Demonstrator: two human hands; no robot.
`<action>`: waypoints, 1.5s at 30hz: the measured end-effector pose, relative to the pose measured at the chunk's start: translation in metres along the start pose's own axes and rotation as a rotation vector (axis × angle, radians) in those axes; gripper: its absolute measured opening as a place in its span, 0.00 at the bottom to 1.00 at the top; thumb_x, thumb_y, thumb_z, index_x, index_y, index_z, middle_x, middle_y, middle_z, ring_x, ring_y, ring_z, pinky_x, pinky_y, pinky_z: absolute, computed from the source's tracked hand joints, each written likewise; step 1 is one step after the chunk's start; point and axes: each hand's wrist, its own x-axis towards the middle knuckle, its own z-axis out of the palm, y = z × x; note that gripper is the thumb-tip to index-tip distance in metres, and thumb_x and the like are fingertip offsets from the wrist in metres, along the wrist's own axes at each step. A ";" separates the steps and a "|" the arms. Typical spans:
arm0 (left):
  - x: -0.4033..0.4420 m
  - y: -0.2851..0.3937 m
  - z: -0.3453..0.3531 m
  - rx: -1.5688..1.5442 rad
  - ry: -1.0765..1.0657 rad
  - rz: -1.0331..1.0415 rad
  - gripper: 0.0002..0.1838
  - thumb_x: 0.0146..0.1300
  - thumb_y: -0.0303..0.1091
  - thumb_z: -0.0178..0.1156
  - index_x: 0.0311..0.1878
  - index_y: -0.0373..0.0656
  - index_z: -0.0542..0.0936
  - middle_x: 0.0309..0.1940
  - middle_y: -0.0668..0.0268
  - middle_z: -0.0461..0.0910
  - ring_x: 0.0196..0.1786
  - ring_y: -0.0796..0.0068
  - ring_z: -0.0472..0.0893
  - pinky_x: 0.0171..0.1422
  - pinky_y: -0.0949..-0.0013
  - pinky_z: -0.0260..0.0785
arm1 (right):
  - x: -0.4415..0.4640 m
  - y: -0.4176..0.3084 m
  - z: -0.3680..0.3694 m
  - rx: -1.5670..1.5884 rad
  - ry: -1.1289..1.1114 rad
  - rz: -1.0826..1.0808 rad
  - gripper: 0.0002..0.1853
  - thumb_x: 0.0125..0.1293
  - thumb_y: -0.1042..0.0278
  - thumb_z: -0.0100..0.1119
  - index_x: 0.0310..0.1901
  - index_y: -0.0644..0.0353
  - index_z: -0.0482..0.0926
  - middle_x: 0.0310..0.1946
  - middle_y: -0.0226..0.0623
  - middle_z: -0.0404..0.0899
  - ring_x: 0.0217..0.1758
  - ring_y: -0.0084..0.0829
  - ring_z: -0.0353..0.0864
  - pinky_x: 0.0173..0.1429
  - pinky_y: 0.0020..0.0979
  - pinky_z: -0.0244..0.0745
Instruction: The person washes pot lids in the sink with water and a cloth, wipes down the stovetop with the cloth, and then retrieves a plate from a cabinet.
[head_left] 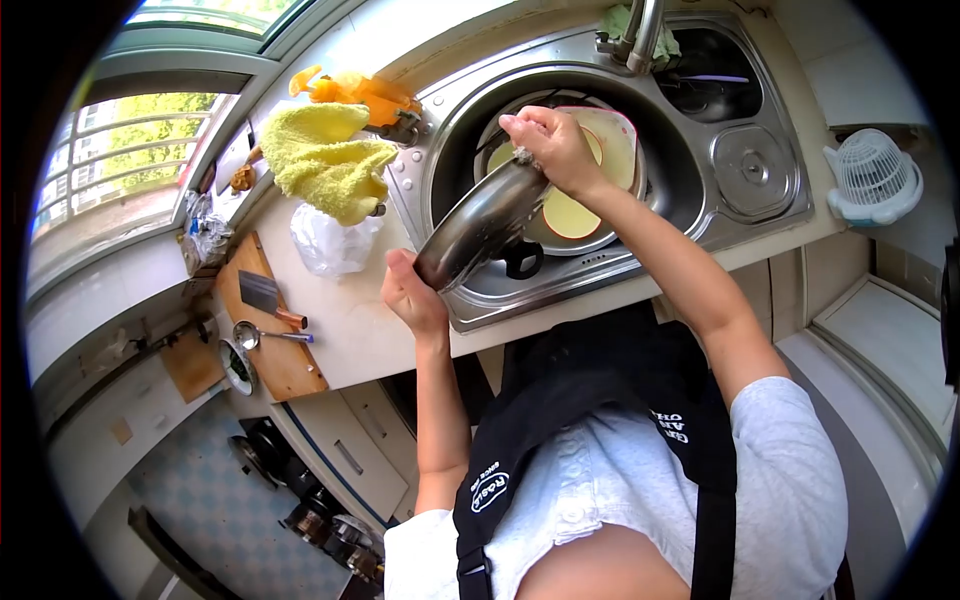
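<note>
Left hand point(414, 296): clamped on lid point(482, 222) rim
Right hand point(556, 150): closed on scrubber point(523, 156), at lid edge
Lid: tilted over sink point(684, 190)

Lt. grey short-slv. shirt point(790, 470) w/ black apron point(600, 385), white lettering, black strap buckle point(474, 566).

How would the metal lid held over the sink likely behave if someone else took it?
The metal lid looks stiff, keeping its curve between the left hand and right hand. Its smooth, wet-looking surface could well be slippery. Set down on its black knob, it would probably tip or rock.
</note>
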 end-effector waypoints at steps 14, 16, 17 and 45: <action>0.004 0.045 0.010 0.135 -0.061 0.218 0.29 0.71 0.47 0.42 0.16 0.37 0.64 0.12 0.70 0.61 0.16 0.83 0.60 0.21 0.76 0.49 | -0.013 -0.039 0.018 -0.439 -0.069 -0.454 0.14 0.58 0.60 0.59 0.20 0.56 0.74 0.13 0.27 0.68 0.18 0.22 0.69 0.29 0.25 0.63; 0.002 0.048 0.006 0.116 -0.055 0.205 0.29 0.71 0.47 0.42 0.15 0.38 0.64 0.11 0.71 0.60 0.16 0.84 0.59 0.21 0.76 0.48 | -0.007 -0.030 0.004 -0.125 -0.154 -0.075 0.15 0.61 0.60 0.56 0.21 0.58 0.73 0.15 0.24 0.67 0.21 0.16 0.65 0.29 0.21 0.60; 0.001 0.048 0.005 0.116 -0.058 0.206 0.29 0.71 0.47 0.42 0.15 0.38 0.64 0.11 0.71 0.60 0.16 0.84 0.59 0.21 0.76 0.48 | -0.001 -0.020 -0.003 0.007 -0.137 -0.091 0.16 0.64 0.60 0.53 0.21 0.58 0.71 0.18 0.20 0.66 0.24 0.13 0.62 0.30 0.19 0.58; -0.002 0.035 0.000 -0.139 -0.043 -0.059 0.28 0.69 0.53 0.41 0.19 0.40 0.64 0.16 0.72 0.63 0.21 0.84 0.61 0.25 0.79 0.48 | 0.010 -0.015 -0.013 0.079 -0.023 -0.064 0.20 0.64 0.52 0.53 0.22 0.59 0.72 0.17 0.22 0.67 0.22 0.14 0.63 0.28 0.17 0.59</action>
